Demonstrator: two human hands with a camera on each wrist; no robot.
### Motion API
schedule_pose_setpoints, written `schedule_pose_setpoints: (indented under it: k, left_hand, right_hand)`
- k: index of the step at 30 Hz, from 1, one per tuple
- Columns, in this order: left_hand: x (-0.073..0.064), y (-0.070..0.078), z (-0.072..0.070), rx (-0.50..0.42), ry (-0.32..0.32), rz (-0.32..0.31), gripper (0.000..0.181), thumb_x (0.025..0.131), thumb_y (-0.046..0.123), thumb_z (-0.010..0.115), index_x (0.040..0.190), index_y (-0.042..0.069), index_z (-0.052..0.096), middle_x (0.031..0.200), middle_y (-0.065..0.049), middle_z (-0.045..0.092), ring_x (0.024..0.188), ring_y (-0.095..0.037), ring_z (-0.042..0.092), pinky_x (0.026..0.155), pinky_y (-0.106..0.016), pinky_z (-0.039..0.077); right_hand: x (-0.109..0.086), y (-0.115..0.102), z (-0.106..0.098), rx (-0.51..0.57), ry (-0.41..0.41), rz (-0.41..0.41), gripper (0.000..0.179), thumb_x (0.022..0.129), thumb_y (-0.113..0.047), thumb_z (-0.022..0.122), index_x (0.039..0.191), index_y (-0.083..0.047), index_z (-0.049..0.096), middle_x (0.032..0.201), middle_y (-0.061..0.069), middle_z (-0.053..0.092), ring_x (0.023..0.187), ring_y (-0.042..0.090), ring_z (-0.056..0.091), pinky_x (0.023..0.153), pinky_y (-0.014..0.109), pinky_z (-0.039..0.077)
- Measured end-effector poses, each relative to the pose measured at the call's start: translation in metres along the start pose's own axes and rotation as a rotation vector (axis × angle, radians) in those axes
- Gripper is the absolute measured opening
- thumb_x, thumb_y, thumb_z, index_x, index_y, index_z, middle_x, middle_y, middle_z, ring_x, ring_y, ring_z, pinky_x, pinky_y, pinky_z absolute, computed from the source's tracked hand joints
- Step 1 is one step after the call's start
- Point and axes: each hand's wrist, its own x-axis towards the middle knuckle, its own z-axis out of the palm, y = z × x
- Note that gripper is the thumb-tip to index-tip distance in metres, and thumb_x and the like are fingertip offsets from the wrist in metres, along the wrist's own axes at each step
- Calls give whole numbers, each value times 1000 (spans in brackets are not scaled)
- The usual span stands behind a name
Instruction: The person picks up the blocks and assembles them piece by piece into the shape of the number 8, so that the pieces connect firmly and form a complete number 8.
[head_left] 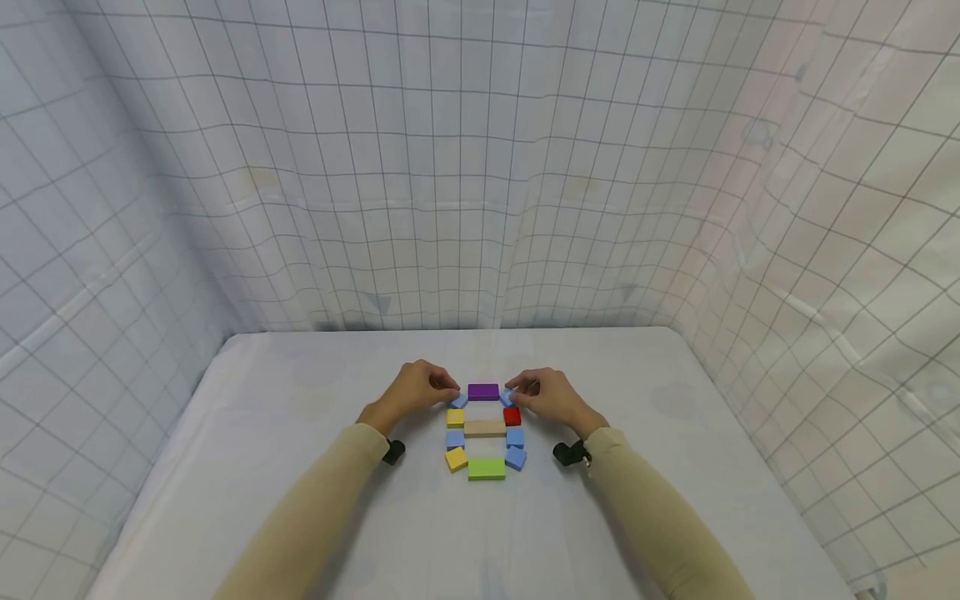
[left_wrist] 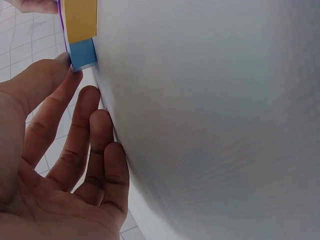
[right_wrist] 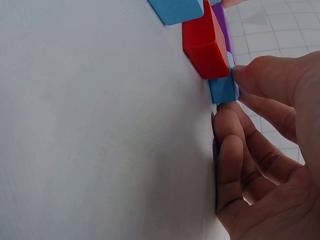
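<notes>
With thumb and index finger my left hand (head_left: 417, 390) pinches a small blue block (left_wrist: 82, 54) at the far left corner of a ring of blocks on the table. At the opposite corner my right hand (head_left: 551, 395) pinches another small blue block (right_wrist: 223, 90) the same way. Between these two lies a long purple block (head_left: 483, 392). Just nearer than the left blue block is a yellow block (head_left: 455, 418); a red block (head_left: 512, 416) sits nearer than the right one. Fingers partly cover both blue blocks in the head view.
A wooden bar (head_left: 484, 428) spans the ring's middle. Along the near side lie a green block (head_left: 487, 469), a tilted yellow block (head_left: 456, 459) and a tilted blue block (head_left: 515, 458). The white table (head_left: 300, 367) meets grid-patterned sheets (head_left: 465, 208) at the back and sides.
</notes>
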Motion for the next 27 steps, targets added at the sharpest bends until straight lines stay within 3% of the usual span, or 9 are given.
schedule_pose_setpoints:
  k: [16,27]
  left_hand:
    - [0,1,-1,11,-2,20,15,107,24,87,112,10,90,107,-5,87,89,-15,68,76,-25,56]
    - [7,4,10,26,20,21,27,108,30,86,130,14,88,124,-6,86,108,-22,74,95,-38,67]
  right_hand:
    - [0,-1,0,8,0,-4,20,108,-20,83,127,-17,88,104,-2,80,98,15,69,92,32,63]
    - [1,1,1,-1,9,-7,20,108,-22,84,127,-18,88,104,-1,79,97,14,69,91,32,63]
